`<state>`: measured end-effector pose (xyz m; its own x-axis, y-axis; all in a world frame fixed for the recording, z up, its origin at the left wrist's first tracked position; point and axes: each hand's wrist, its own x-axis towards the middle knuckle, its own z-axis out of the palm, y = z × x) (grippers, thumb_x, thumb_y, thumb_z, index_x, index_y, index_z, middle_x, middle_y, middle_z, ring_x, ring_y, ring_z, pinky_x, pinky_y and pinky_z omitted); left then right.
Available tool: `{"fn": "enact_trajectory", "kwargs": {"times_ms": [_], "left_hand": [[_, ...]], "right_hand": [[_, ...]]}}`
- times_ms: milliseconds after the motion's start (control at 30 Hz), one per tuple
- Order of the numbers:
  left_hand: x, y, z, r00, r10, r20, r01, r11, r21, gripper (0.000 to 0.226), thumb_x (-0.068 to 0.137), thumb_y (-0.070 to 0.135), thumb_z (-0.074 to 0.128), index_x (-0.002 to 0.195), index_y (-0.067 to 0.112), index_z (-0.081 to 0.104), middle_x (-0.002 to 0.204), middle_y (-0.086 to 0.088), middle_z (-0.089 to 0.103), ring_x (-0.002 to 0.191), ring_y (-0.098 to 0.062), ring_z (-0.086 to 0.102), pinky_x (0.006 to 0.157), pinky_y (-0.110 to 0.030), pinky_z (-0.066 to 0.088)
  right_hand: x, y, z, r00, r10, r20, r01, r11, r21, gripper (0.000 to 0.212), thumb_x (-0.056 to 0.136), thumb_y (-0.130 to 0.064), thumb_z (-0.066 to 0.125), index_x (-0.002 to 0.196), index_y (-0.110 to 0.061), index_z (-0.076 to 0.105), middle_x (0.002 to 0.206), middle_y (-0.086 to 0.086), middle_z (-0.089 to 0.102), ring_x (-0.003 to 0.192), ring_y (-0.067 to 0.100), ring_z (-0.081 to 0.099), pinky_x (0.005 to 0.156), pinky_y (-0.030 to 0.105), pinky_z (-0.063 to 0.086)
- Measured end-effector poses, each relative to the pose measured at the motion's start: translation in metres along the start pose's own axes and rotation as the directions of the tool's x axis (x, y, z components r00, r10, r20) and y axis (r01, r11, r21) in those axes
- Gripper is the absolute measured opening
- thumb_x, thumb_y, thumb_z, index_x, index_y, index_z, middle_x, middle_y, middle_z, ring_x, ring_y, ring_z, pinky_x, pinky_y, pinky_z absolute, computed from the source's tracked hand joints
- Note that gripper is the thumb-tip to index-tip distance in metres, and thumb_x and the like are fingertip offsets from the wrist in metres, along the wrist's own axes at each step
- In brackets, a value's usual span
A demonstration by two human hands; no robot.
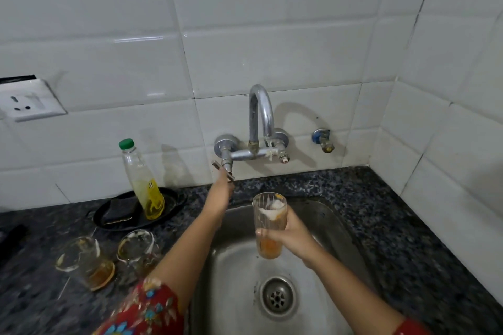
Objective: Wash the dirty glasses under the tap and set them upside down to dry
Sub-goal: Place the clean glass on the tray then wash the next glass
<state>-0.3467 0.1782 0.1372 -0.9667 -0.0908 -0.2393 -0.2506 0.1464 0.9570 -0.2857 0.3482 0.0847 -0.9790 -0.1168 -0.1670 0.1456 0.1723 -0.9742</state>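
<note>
My right hand (292, 236) grips a tall clear glass (269, 215) with orange residue at its bottom, held upright over the steel sink (239, 261), below the tap spout (260, 109). My left hand (221, 190) reaches up to the tap's left lever handle (222, 170), fingers on it. No water stream is visible. Two more dirty glasses (84, 261) (136, 249) with brownish residue stand on the dark granite counter (40, 294) left of the sink.
A black tray (174, 200) holds a sponge (119, 211) and a green-capped bottle of yellow liquid (144, 185) behind the glasses. A wall socket (27, 100) sits at left. A small valve (324, 140) is on the tiles right of the tap. The sink drain (277, 298) lies below.
</note>
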Motion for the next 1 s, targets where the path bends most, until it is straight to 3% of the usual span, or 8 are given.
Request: {"fn": "enact_trajectory", "kwargs": {"times_ms": [167,367,467,567,667,767,833,1000], "left_hand": [[-0.02,-0.06,0.004,0.775,0.111,0.622,-0.134,0.991,-0.01,0.08,0.072,-0.003,0.065,0.144,0.017,0.036,0.131,-0.008,0.059,0.116,-0.02,0.06,0.092,-0.032,0.052],[-0.013,-0.077,0.032,0.876,0.306,0.372,-0.314,0.948,-0.039,0.054,0.063,0.0,0.077,0.114,0.013,0.064,0.1,0.0,0.074,0.09,-0.014,0.068,0.071,-0.024,0.055],[-0.011,-0.086,0.026,0.879,0.254,0.403,-0.278,0.961,0.002,0.05,0.061,-0.013,0.072,0.106,0.006,0.064,0.088,0.001,0.071,0.08,-0.012,0.065,0.065,-0.026,0.053],[-0.004,-0.088,0.021,0.889,0.234,0.394,-0.282,0.957,0.068,0.065,0.056,-0.005,0.075,0.118,0.006,0.061,0.106,-0.008,0.07,0.094,-0.019,0.066,0.079,-0.036,0.054],[0.001,-0.086,0.024,0.903,0.212,0.375,-0.277,0.952,0.127,0.069,0.057,0.002,0.079,0.123,0.014,0.06,0.112,-0.01,0.07,0.101,-0.023,0.067,0.085,-0.041,0.057],[-0.007,-0.084,0.036,0.944,0.276,0.183,-0.299,0.947,0.118,0.046,0.061,0.012,0.083,0.101,0.021,0.063,0.095,-0.004,0.073,0.089,-0.015,0.069,0.077,-0.029,0.058],[-0.016,-0.079,0.041,0.933,0.342,0.109,-0.357,0.918,0.173,0.044,0.058,0.01,0.081,0.091,0.025,0.057,0.085,0.005,0.07,0.08,-0.004,0.066,0.069,-0.014,0.05],[-0.017,-0.066,0.021,0.848,0.415,0.331,-0.461,0.884,0.075,0.055,0.067,0.004,0.083,0.115,0.018,0.059,0.11,0.003,0.069,0.106,-0.007,0.066,0.092,-0.021,0.049]], "right_hand": [[0.002,-0.013,-0.002,0.996,-0.026,0.08,0.024,0.999,0.028,0.074,0.077,-0.012,0.077,0.136,-0.023,0.035,0.123,-0.004,0.061,0.11,0.007,0.059,0.092,0.023,0.049],[-0.001,-0.02,-0.011,0.99,-0.132,0.049,0.14,0.957,-0.253,0.089,0.081,-0.043,0.07,0.147,-0.033,0.012,0.146,-0.01,0.029,0.134,0.007,0.029,0.114,0.034,0.027],[-0.008,-0.024,-0.028,0.865,-0.452,0.22,0.489,0.655,-0.576,0.059,0.08,-0.029,0.067,0.133,-0.033,0.041,0.133,-0.01,0.042,0.127,0.007,0.037,0.107,0.033,0.029],[0.005,-0.042,-0.048,0.668,-0.312,0.676,0.739,0.172,-0.651,0.034,0.08,-0.007,0.059,0.108,-0.026,0.062,0.118,-0.006,0.062,0.116,0.013,0.052,0.104,0.042,0.038],[0.035,-0.05,-0.063,0.603,-0.142,0.785,0.736,-0.281,-0.616,0.041,0.081,-0.005,0.06,0.116,-0.025,0.065,0.13,-0.005,0.062,0.126,0.016,0.053,0.113,0.046,0.031],[0.038,-0.056,-0.034,0.685,-0.046,0.727,0.71,-0.179,-0.681,0.034,0.087,-0.007,0.056,0.12,-0.013,0.064,0.128,0.01,0.061,0.117,0.029,0.057,0.102,0.037,0.042],[0.038,-0.062,-0.013,0.591,0.237,0.771,0.806,-0.142,-0.574,0.034,0.09,-0.009,0.058,0.122,0.001,0.06,0.129,0.02,0.057,0.118,0.033,0.054,0.101,0.031,0.035],[0.039,-0.082,-0.026,0.55,0.117,0.827,0.823,-0.244,-0.513,0.022,0.092,-0.021,0.055,0.109,-0.014,0.067,0.108,0.009,0.069,0.095,0.025,0.064,0.079,0.03,0.048]]}}
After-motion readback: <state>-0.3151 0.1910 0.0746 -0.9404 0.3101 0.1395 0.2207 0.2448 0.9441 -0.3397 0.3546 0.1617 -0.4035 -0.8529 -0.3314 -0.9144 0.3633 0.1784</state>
